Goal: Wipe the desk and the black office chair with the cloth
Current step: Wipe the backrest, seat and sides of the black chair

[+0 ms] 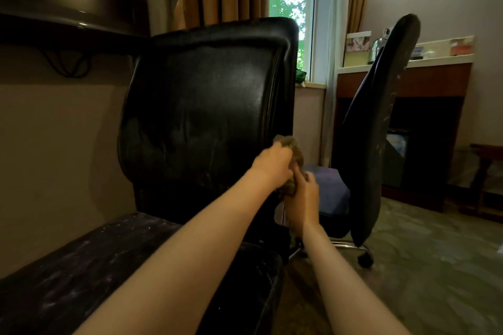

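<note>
— At the right edge of the chair [206, 106] back, what are the hands doing?
— Both hold the cloth [296, 152]. The left hand [272, 162] has its fingers curled round the upper bunch and presses it to the back's edge. The right hand [302, 198] pinches the lower part just beneath, fingers closed on it.
— Why two hands?
— My guess is that one gathers the loose end so the wad sits tight against the rim, where the padding rolls over and dust would collect. The cloth touches the chair there. The seat [81, 266] lies below, speckled pale.
— And the desk?
— A dark ledge [54, 22] up on the left may be it; I cannot tell whether it has been wiped.
— Any writing?
— None legible. Boxes [358, 45] on the far counter [435, 76] carry print, too small to read. A second chair [381, 130] stands near, with no label showing.
</note>
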